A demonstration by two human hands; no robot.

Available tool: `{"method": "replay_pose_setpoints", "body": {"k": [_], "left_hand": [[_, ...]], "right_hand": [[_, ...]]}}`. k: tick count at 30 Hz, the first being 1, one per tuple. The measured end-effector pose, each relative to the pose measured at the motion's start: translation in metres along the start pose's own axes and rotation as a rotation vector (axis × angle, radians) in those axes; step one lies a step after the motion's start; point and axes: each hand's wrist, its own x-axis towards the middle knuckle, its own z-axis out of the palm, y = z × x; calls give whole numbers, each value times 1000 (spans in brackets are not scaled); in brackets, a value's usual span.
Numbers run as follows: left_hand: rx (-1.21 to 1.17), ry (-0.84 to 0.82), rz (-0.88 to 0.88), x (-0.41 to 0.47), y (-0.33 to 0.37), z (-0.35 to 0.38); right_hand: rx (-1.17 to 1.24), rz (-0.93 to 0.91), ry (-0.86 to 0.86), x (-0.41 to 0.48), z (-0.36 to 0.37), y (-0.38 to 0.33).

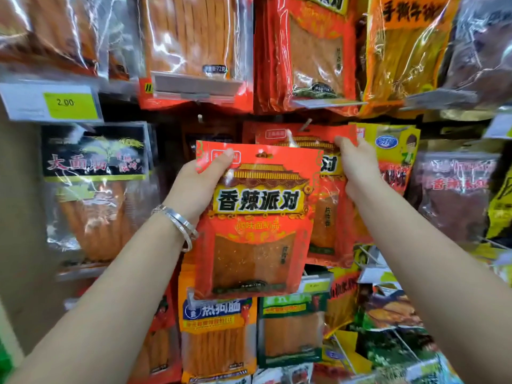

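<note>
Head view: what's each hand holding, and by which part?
Left hand pinches front red packet by its top-left corner; right hand pinches rear red packet at its top edge.

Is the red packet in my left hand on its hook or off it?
Off. The left hand holds the red packet up, and no peg passes through its hang hole.
</note>
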Motion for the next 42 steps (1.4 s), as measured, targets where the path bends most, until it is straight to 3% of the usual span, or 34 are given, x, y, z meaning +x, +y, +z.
{"method": "replay_pose_setpoints", "body": {"k": [7, 9, 14, 18, 20, 25, 28, 33, 42], "left_hand": [[16, 16, -7, 4, -1, 15], [16, 22, 7, 4, -1, 19], [-29, -15, 75, 3, 1, 33], [-58, -83, 73, 1, 7, 49], [-31, -64, 115, 0, 8, 57], [182, 126, 491, 2, 14, 62], [389, 128, 631, 4, 23, 64], [460, 13, 640, 10, 30, 78], [418, -7, 604, 13, 28, 81]], "right_hand": [[-290, -50, -153, -4, -3, 15], [-275, -91, -166, -13, -10, 18], [-84, -405, -69, -52, -23, 12], [157, -229, -269, -58, -25, 1], [155, -161, -244, -50, -32, 1], [65, -352, -109, -42, -47, -8], [2, -444, -103, -37, -47, -14], [9, -412, -63, -25, -34, -24], [-48, -277, -26, -5, -16, -20]]}}
